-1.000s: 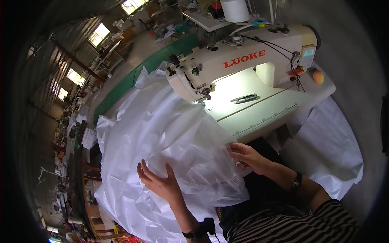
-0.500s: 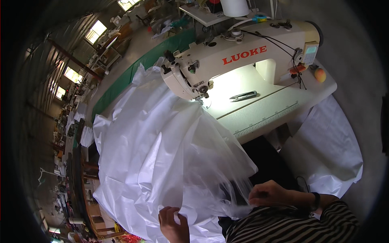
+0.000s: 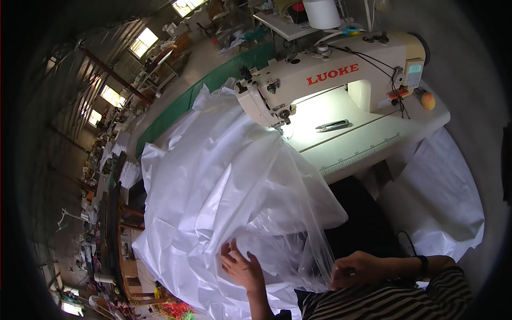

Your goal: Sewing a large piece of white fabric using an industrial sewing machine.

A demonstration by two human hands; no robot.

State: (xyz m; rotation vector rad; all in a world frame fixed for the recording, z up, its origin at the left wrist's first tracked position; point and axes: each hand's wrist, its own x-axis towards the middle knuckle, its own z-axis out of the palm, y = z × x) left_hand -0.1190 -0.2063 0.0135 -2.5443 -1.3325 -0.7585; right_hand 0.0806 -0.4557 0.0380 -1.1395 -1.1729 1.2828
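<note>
A large white plastic sheet (image 3: pixel 181 186) spreads in creases from the sewing machine (image 3: pixel 325 69) down toward me. Over its right part lies a clear plastic film (image 3: pixel 290 213), its upper end running under the needle area. My right hand (image 3: pixel 356 269) is closed at the film's lower right edge, pinching it close to my body. My left hand (image 3: pixel 241 265) hovers over or rests on the sheet, fingers spread and nothing held; whether it touches is hard to tell.
Thread snips (image 3: pixel 333 126) lie on the lit machine bed. A round yellow-red fruit (image 3: pixel 428 101) sits at its right end. Behind stands a white thread cone (image 3: pixel 321 13). More white sheeting (image 3: pixel 440 186) hangs at the right. Green cloth (image 3: pixel 176 114) borders the far left.
My left hand has risen and its curled fingers have spread apart. The right hand keeps its pinch on the film, which is drawn straighter. The whole view has shifted slightly.
</note>
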